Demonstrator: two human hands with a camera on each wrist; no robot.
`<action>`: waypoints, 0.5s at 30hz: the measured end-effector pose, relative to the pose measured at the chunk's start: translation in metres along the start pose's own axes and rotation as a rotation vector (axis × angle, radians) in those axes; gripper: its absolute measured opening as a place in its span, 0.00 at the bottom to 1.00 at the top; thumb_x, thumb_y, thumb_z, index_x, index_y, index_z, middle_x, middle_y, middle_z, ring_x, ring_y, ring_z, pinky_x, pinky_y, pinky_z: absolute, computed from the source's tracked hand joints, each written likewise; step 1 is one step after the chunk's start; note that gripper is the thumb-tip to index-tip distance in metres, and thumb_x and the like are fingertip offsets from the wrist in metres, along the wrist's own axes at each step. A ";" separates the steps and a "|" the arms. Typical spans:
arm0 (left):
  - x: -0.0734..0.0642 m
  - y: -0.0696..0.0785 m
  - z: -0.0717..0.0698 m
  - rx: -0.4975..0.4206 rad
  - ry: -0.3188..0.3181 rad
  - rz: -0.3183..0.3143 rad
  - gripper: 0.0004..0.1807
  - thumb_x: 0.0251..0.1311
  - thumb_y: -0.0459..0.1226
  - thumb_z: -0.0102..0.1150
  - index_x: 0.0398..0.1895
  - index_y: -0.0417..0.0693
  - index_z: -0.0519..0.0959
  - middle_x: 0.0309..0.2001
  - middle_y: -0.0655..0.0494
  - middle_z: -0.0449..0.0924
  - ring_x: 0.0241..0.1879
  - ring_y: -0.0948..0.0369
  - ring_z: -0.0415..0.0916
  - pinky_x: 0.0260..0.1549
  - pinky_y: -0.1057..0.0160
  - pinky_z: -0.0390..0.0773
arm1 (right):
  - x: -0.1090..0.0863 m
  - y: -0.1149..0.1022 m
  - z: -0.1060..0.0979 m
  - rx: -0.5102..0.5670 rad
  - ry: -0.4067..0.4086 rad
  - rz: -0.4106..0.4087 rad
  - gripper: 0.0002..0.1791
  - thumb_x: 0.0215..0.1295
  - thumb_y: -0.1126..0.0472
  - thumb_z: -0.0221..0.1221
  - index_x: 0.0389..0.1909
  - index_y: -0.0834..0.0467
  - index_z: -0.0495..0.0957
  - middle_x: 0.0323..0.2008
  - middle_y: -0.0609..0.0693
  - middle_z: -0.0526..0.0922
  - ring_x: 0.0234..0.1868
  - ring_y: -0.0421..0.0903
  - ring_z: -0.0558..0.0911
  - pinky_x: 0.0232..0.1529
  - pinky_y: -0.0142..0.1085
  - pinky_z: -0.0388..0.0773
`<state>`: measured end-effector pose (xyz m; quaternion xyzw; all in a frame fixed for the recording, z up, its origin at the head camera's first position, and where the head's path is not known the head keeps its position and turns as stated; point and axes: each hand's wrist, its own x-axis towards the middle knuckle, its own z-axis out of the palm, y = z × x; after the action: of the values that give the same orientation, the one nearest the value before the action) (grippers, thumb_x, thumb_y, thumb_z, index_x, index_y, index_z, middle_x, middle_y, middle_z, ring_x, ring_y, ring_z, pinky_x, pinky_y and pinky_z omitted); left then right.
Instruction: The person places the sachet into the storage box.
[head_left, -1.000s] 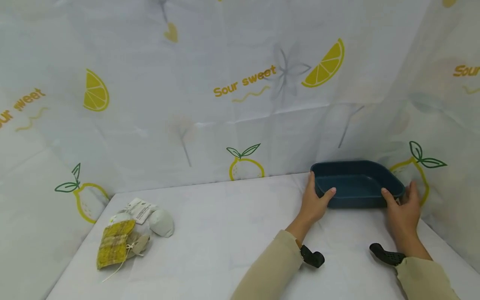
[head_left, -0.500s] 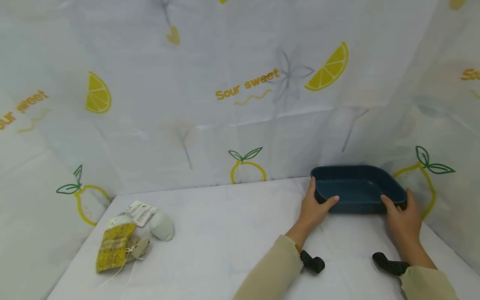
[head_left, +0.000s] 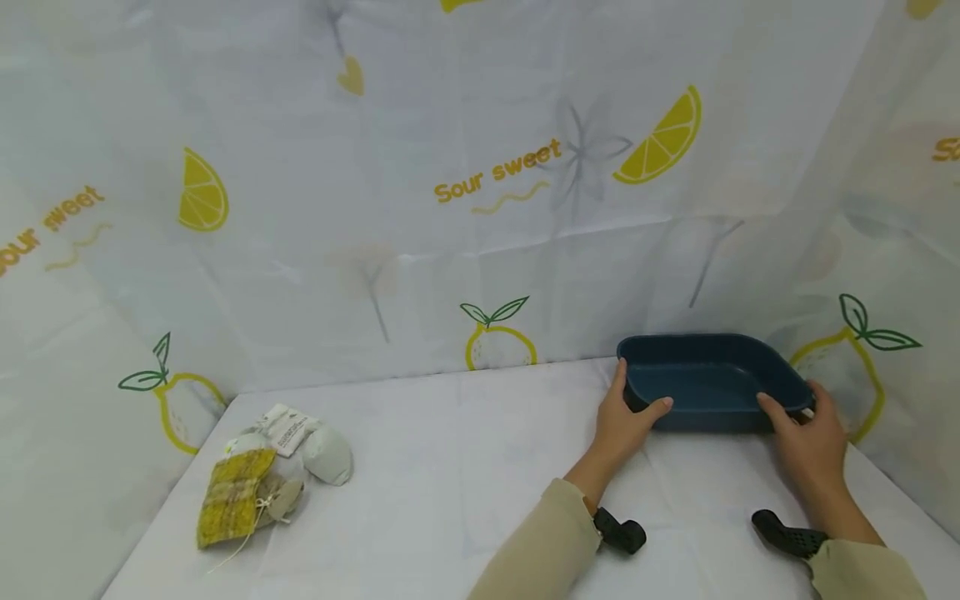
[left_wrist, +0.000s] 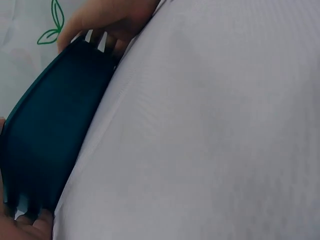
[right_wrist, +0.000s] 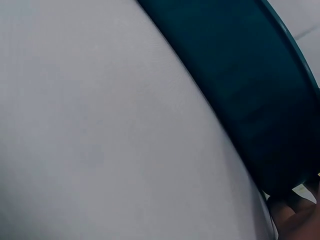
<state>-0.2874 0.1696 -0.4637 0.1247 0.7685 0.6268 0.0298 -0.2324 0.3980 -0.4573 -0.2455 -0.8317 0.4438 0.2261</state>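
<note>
A dark blue rectangular tray with rounded corners and raised sides sits at the far right of the white table. My left hand grips its left end, thumb over the front rim and fingers along the outside. At the opposite end my right hand holds it the same way, its thumb on the rim. The left wrist view shows the front wall of the tray close against the cloth, with a hand at each end. In the right wrist view, fingers of the right hand curl at the tray's lower corner.
At the left of the table lie a yellow checked cloth pouch with a string, a beige cloth piece, a pale rounded bundle and a printed white tag. A lemon-print curtain rises behind and at both sides.
The tray, held in both hands, has shifted slightly left and toward me against the backdrop. The head view has also moved a little. Both grips stay the same.
</note>
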 end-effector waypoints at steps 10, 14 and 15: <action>-0.001 -0.006 -0.018 0.029 0.004 -0.001 0.48 0.61 0.57 0.66 0.80 0.76 0.50 0.78 0.69 0.56 0.78 0.59 0.56 0.74 0.48 0.65 | -0.002 -0.004 0.009 -0.045 -0.043 -0.009 0.48 0.72 0.42 0.53 0.82 0.56 0.40 0.79 0.67 0.50 0.72 0.74 0.64 0.66 0.66 0.65; -0.002 -0.007 -0.025 0.022 0.011 0.008 0.48 0.61 0.56 0.66 0.80 0.74 0.50 0.78 0.69 0.56 0.78 0.60 0.56 0.74 0.48 0.64 | -0.003 -0.004 0.014 -0.028 -0.063 -0.065 0.48 0.73 0.44 0.53 0.82 0.58 0.40 0.79 0.68 0.48 0.72 0.75 0.61 0.66 0.68 0.64; -0.002 -0.008 -0.028 0.018 0.012 0.013 0.48 0.61 0.56 0.67 0.80 0.74 0.50 0.78 0.69 0.56 0.78 0.60 0.56 0.74 0.49 0.64 | -0.003 -0.005 0.015 -0.028 -0.068 -0.080 0.48 0.73 0.44 0.54 0.82 0.59 0.40 0.79 0.69 0.48 0.72 0.76 0.61 0.66 0.68 0.63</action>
<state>-0.2919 0.1413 -0.4656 0.1263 0.7735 0.6207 0.0201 -0.2398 0.3843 -0.4617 -0.1999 -0.8541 0.4310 0.2118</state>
